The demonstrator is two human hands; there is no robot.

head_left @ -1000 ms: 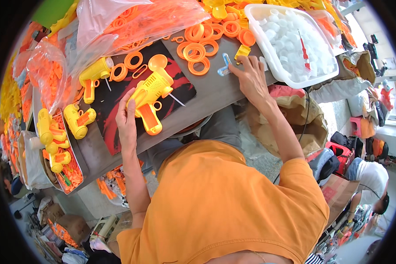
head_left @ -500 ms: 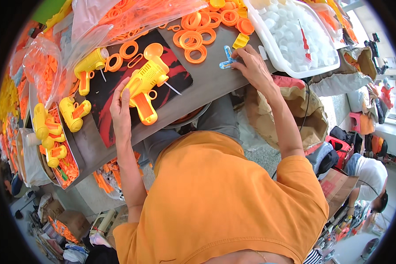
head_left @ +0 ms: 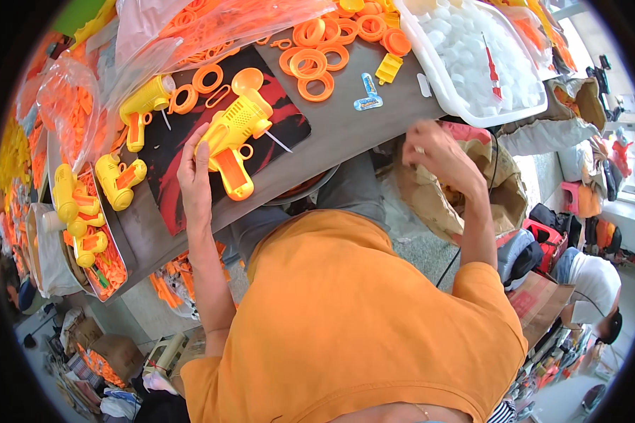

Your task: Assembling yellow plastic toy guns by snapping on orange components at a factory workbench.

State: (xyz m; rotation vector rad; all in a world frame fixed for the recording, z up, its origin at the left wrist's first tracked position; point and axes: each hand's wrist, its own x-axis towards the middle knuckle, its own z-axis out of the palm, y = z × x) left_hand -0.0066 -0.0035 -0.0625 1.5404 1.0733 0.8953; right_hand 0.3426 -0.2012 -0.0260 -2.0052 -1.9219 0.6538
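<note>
My left hand (head_left: 197,166) rests along the left side of a yellow toy gun (head_left: 243,118), fingers and thumb closed on its body. The gun has an orange grip and trigger ring, a yellow cup on top and a thin pale rod sticking out at the right. It lies over a black and red mat (head_left: 286,99). My right hand (head_left: 430,151) is off the table's edge, above an open brown sack (head_left: 501,190). Its fingers are curled together, slightly blurred, with a small pale spot between them. Two small blue stickers (head_left: 367,103) lie on the table.
Orange rings (head_left: 316,88) and a yellow square part (head_left: 389,68) lie farther back. A white tub (head_left: 466,116) of translucent caps holds a red-handled screwdriver (head_left: 491,67). More yellow toy guns (head_left: 120,182) are at left, beside a box of orange parts. Another person (head_left: 591,282) bends at far right.
My right hand has left the blue stickers and moved right and nearer to me, over the sack. The stickers now lie uncovered. My left hand and the toy gun have stayed put.
</note>
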